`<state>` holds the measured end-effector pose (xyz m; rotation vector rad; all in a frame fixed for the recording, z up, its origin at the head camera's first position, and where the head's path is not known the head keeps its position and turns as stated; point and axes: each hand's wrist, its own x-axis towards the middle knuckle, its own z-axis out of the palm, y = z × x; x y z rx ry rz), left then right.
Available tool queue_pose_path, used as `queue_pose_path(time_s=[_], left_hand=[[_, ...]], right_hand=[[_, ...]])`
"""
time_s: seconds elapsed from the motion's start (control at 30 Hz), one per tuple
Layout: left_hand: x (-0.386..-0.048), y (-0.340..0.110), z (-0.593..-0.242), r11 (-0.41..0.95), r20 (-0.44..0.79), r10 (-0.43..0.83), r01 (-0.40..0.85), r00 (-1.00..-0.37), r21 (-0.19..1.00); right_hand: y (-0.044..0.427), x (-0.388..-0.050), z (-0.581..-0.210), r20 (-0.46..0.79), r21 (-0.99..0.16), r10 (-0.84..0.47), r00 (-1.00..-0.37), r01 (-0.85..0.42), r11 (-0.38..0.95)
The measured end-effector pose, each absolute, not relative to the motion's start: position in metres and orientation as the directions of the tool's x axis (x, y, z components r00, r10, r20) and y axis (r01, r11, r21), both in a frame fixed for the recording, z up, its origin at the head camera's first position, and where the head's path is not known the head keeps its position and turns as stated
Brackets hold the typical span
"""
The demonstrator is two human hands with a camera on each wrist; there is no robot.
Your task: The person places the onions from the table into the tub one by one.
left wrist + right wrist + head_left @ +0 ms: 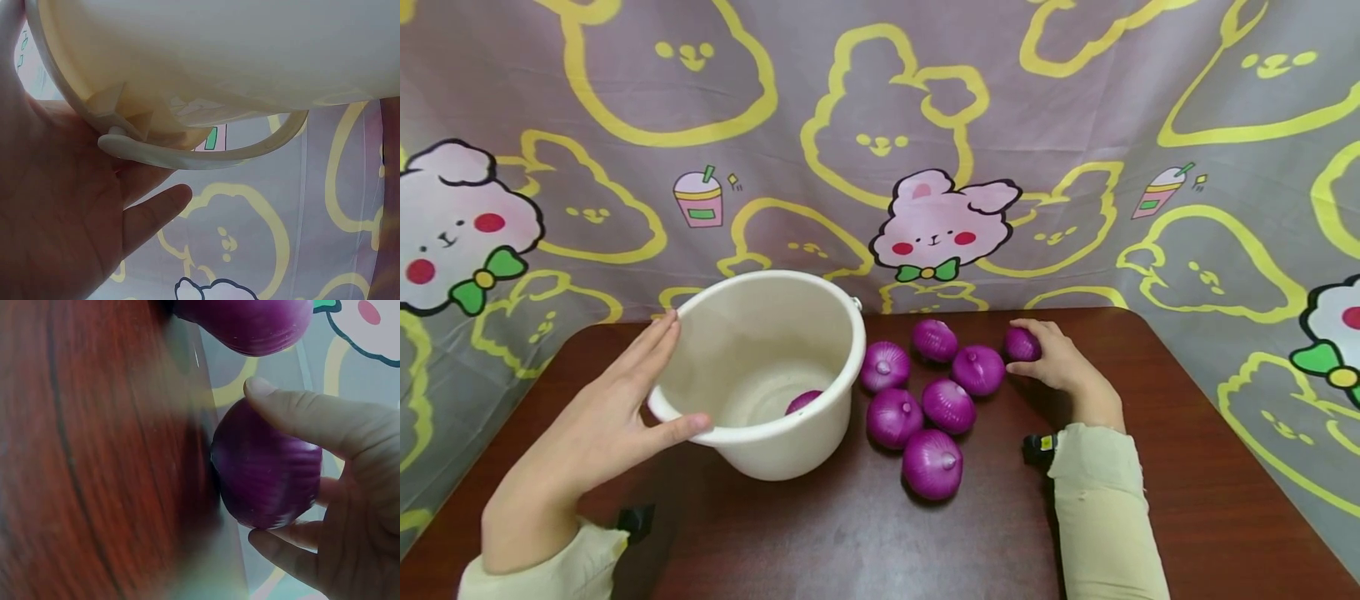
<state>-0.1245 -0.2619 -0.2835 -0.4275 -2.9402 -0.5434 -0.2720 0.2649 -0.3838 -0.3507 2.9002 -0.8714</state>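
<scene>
Gripping a red onion between thumb and fingers, the right hand is well right of the cream bucket. The left hand, its fingers nearly straight, touches the bucket's left rim. Another onion lies inside the bucket, and six loose onions sit on the counter to its right.

Even light, sheen on tabletop, hazy wrist views
</scene>
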Motion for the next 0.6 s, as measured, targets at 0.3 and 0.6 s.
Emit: queue_pose_path(time_s=[0.3, 0.6], left_hand=[[-0.1243, -0.2634, -0.2870, 0.885, 0.199, 0.263, 0.318, -0.944, 0.340], [-0.1250, -0.2637, -0.2864, 0.883, 0.199, 0.269, 0.324, -0.942, 0.341]], right_hand=[[0.2661, -0.2709, -0.3838, -0.023, -0.560, -0.234, -0.972, -0.182, 0.808], [0.2691, -0.2695, -0.3839, -0.004, -0.566, -0.239, -0.971, -0.195, 0.801]])
